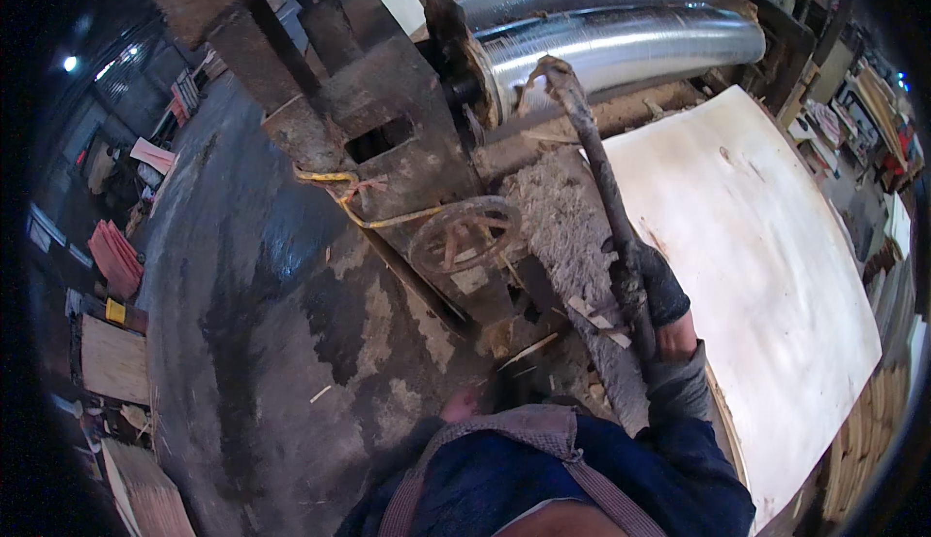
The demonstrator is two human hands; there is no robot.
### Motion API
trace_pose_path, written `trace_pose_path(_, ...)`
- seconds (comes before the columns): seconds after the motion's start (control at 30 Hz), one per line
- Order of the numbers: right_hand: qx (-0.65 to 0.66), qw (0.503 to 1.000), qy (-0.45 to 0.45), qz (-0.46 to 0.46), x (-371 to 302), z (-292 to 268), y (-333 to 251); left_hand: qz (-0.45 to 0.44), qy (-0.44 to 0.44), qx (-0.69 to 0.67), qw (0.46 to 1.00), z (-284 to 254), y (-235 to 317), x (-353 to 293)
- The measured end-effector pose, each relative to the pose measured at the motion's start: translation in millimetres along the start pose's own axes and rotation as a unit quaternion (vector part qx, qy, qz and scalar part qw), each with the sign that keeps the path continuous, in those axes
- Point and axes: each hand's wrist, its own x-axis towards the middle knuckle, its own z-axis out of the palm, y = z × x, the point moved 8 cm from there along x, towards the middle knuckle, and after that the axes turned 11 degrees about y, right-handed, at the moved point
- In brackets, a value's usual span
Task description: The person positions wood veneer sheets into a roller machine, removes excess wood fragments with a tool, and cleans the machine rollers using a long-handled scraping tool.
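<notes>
A dark glove covers my right hand point(663, 285), which is closed around a long grimy metal bar point(599, 154). The bar slants up and away, and its bent, crusted far end overlaps the edge of the shiny metal rollers point(621, 37). To the right of this hand lies a large pale wood veneer sheet point(742, 265). Low in front of my body shows a blurred patch of skin, apparently my left hand point(465, 403); its fingers cannot be made out. A rusty handwheel point(465, 234) on the machine stands beyond it.
The machine's heavy steel frame point(388, 120) rises ahead, with a yellow cord point(388, 220) strung along it. A debris-covered ledge point(572, 227) runs beside the bar. Stained concrete floor point(262, 343) spreads left, with stacked boards point(114, 358) along its edge. More veneer point(863, 411) is piled at right.
</notes>
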Motion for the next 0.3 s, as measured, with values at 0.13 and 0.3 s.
trace_pose_path(0.13,0.217,0.944,-0.219,0.122,34.1,31.0,-11.8,-0.038,0.043,0.079,0.995,-29.7,-7.2,-14.7)
trace_pose_path(0.3,0.308,0.878,-0.340,0.133,86.0,73.0,-37.2,-0.091,0.100,0.175,0.975,-72.4,-94.1,-17.1)
